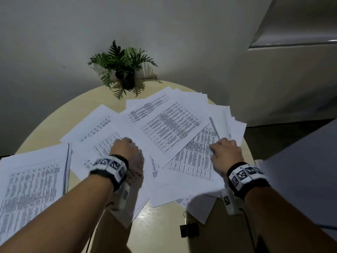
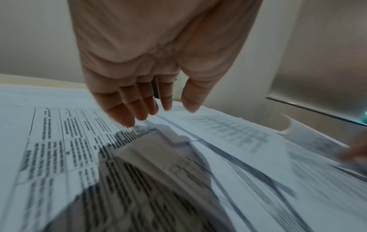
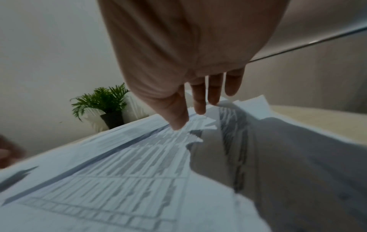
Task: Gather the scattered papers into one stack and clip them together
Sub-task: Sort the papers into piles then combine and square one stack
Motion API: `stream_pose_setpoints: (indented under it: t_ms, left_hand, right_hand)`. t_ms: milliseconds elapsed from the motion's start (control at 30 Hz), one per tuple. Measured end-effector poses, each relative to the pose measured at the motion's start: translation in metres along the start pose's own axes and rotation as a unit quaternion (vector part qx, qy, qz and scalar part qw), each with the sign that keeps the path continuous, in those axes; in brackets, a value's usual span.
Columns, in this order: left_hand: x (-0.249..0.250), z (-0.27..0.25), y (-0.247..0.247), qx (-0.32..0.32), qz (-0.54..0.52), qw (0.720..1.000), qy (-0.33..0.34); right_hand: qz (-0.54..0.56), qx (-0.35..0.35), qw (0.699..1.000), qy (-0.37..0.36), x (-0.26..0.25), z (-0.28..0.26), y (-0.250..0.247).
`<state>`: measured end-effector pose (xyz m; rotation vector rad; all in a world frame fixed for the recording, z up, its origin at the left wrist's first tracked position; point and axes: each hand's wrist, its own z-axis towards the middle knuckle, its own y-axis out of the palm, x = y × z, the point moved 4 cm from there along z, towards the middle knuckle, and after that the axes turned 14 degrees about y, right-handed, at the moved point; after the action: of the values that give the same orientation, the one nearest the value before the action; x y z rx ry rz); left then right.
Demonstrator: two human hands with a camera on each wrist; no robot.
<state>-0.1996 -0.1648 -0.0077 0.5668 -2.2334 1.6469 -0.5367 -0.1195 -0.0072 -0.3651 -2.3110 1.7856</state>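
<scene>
Fingers [image 2: 127,116] straight on flat printed papers [image 1: 169,128] (thin, white) — round table [image 1: 54,121].

Both our bare forearms reach forward, black-and-white marker bands on the wrists. Our left hand [image 1: 127,148] is palm down, fingers [image 2: 127,113] straight and together. Our right hand [image 1: 226,152] is palm down, fingers [image 3: 200,100] extended, slightly spread.

Two hands, the left hand [image 1: 125,148] and the right hand [image 1: 226,152], reach over one round worktop [image 1: 54,123] strewn with printed papers [image 1: 171,128], well over a dozen overlapping sheets whose exact number cannot be told. One neater stack [image 1: 32,179] sits at the left edge. One black binder clip [image 1: 188,230] lies near the front, and one potted fern [image 1: 124,68] stands at the back.
</scene>
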Motion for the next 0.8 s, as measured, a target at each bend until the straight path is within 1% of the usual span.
stream_pose_setpoints:
  t_ms: [33, 100, 200, 233, 267, 333, 400, 467, 500, 567, 633, 667, 700, 733, 767, 800]
  left_hand:
    - [0.001, 0.013, -0.004, 0.012, -0.003, 1.000, -0.002]
    - [0.002, 0.035, -0.008, 0.017, 0.027, 0.999, 0.005]
    - [0.011, 0.061, -0.008, -0.018, 0.132, 0.990, 0.034]
    - [0.016, 0.068, -0.009, -0.028, 0.157, 0.986, 0.042]
    - [0.019, 0.076, -0.009, -0.033, 0.171, 0.983, 0.051]
    - [0.020, 0.093, -0.008, -0.032, 0.172, 0.982, 0.063]
    - [0.023, 0.108, -0.007, -0.024, 0.168, 0.983, 0.074]
    - [0.026, 0.120, -0.003, -0.043, 0.177, 0.980, 0.078]
    - [0.028, 0.125, 0.000, -0.058, 0.185, 0.979, 0.070]
    - [0.031, 0.133, 0.008, -0.087, 0.177, 0.979, 0.058]
    - [0.035, 0.141, 0.015, -0.100, 0.160, 0.980, 0.059]
    - [0.037, 0.144, 0.016, -0.097, 0.166, 0.979, 0.066]
    - [0.038, 0.147, 0.014, -0.093, 0.183, 0.976, 0.076]
    - [0.039, 0.149, 0.010, -0.080, 0.201, 0.972, 0.090]
    - [0.036, 0.153, 0.005, -0.063, 0.217, 0.970, 0.091]
    - [0.032, 0.157, 0.000, -0.045, 0.242, 0.965, 0.088]
  right_hand:
    - [0.016, 0.012, 1.000, 0.016, -0.005, 0.000, 0.000]
    - [0.040, 0.039, 0.997, 0.055, -0.007, 0.001, 0.001]
    - [0.044, 0.063, 0.994, 0.079, -0.005, 0.004, 0.005]
    - [0.054, 0.049, 0.994, 0.087, -0.003, 0.006, 0.007]
    - [0.074, 0.020, 0.992, 0.102, -0.002, 0.008, 0.011]
    - [0.108, -0.048, 0.983, 0.140, 0.002, 0.010, 0.016]
    - [0.109, -0.091, 0.976, 0.166, 0.003, 0.014, 0.021]
    - [0.134, -0.114, 0.967, 0.186, 0.003, 0.020, 0.024]
    - [0.158, -0.123, 0.961, 0.193, 0.002, 0.023, 0.027]
    - [0.220, -0.143, 0.941, 0.214, 0.000, 0.028, 0.030]
    - [0.275, -0.161, 0.915, 0.247, 0.003, 0.034, 0.035]
    - [0.288, -0.156, 0.915, 0.236, 0.003, 0.036, 0.033]
    - [0.274, -0.130, 0.930, 0.209, 0.006, 0.039, 0.032]
    - [0.240, -0.062, 0.953, 0.172, 0.009, 0.040, 0.025]
    - [0.198, 0.021, 0.971, 0.132, 0.011, 0.041, 0.015]
    - [0.171, 0.075, 0.978, 0.096, 0.015, 0.041, 0.015]
